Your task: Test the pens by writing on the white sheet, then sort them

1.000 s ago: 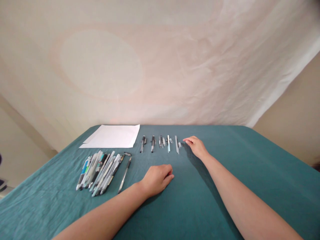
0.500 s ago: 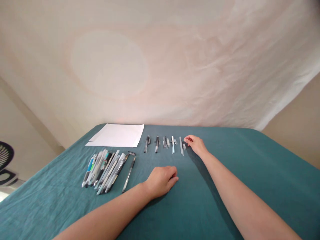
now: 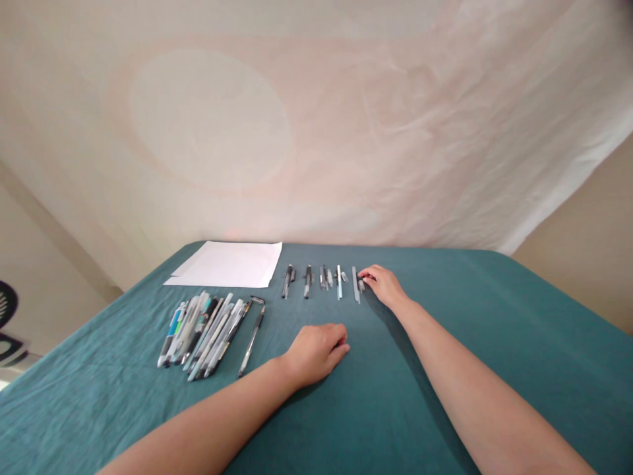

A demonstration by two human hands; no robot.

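Note:
My right hand (image 3: 383,285) reaches to the right end of a row of pen parts, its fingertips drawn together beside a grey pen barrel (image 3: 355,285) and a small clear cap (image 3: 361,285). Whatever is between those fingertips is too small to make out. My left hand (image 3: 318,353) rests on the cloth nearer me, its fingers curled in and nothing seen in them. Left of it lies an uncapped pen (image 3: 252,342) with a black grip, its dark cap (image 3: 258,300) just beyond its tip. A light blue pen (image 3: 339,282) is also in the row.
A pile of pens (image 3: 205,336) lies on the left of the green tablecloth (image 3: 494,356). White paper sheets (image 3: 227,264) lie behind it. Dark pens (image 3: 307,282) and clear parts (image 3: 326,278) continue the row leftward. A pale cloth (image 3: 336,119) hangs behind; a black fan (image 3: 7,303) stands far left.
My right fingertips have moved slightly left, closer to the grey barrel and small cap. My left hand stays resting on the cloth. The whole view has shifted a little.

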